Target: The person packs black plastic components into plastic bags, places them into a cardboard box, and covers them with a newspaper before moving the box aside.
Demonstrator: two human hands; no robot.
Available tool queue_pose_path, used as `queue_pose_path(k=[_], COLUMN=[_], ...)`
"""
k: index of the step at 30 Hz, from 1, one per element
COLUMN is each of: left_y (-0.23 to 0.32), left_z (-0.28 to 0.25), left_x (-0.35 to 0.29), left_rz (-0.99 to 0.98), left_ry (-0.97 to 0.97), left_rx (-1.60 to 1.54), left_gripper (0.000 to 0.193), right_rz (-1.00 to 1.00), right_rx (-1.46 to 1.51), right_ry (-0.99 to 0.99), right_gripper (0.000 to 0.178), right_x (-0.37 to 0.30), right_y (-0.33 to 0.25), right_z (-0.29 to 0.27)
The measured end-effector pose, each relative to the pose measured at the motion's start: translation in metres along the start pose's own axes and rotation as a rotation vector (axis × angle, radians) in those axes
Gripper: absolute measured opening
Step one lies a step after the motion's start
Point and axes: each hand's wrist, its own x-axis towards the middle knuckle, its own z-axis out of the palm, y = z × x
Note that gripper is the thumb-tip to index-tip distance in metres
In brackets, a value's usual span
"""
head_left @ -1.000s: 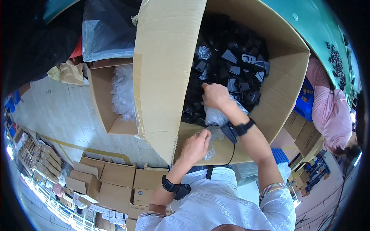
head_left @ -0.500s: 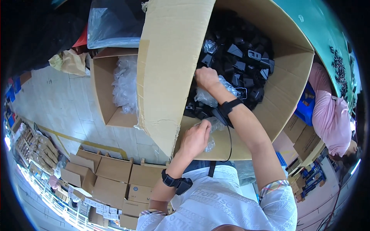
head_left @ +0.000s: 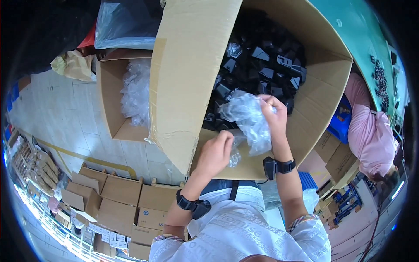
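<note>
Over a large open cardboard box [head_left: 325, 94], my right hand [head_left: 276, 118] pinches a crumpled bunch of clear plastic bags [head_left: 251, 120]. Its fingers are closed at the bunch's upper right side. Closer to the box's near wall, my left hand [head_left: 213, 153] has its fingertips pressed together on another clear plastic bag [head_left: 235, 156], which hangs down beside them. Many black plastic parts [head_left: 266, 72] with angular, shiny faces lie heaped in the box below both hands. Each wrist wears a black strap with a small device.
A wide box flap [head_left: 187, 83] stands out on the left. Beyond it, a smaller carton [head_left: 111, 96] holds crumpled clear bags [head_left: 136, 94]. Stacked cartons [head_left: 120, 194] stand at lower left. On the right, a person in pink [head_left: 371, 126] is beside a green table [head_left: 362, 39] and blue bin [head_left: 341, 118].
My right hand has come up and to the right out of the heap, lifting the bunch of clear bags. My left hand stays near the same spot, still pinching its bag.
</note>
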Motion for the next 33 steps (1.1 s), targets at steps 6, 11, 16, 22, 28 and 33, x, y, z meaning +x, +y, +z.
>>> queue_pose_path(k=[6,11,16,22,28,33], left_y=[0.031,0.050,0.060,0.078,0.065,0.042], left_z=[0.002,0.038,0.056,0.088,0.117,0.091], left_x=[0.013,0.033,0.036,0.039,0.030,0.040], left_rz=[-0.074,-0.116,-0.231,0.375,0.249,-0.039], left_ry=[0.171,0.417,0.636,0.499,0.378,0.552], left_rx=[-0.595,-1.035,-0.864,0.126,-0.269,-0.437], left_gripper=[0.012,0.012,0.020,0.027,0.033,0.031], right_rz=[0.034,0.015,0.287,0.269,0.155,0.691], right_rx=[-0.105,0.002,0.304,0.622,0.784,0.781], right_ry=[0.004,-0.005,0.158,0.135,0.208,-0.128], right_gripper=[0.013,0.042,0.009,0.025,0.045,0.063], right_x=[-0.039,-0.068,-0.074,-0.090,-0.099,-0.090], right_y=[-0.028,-0.033,-0.026,0.012,0.027,-0.039], right_z=[0.014,0.061,0.061,0.000,-0.004,0.009])
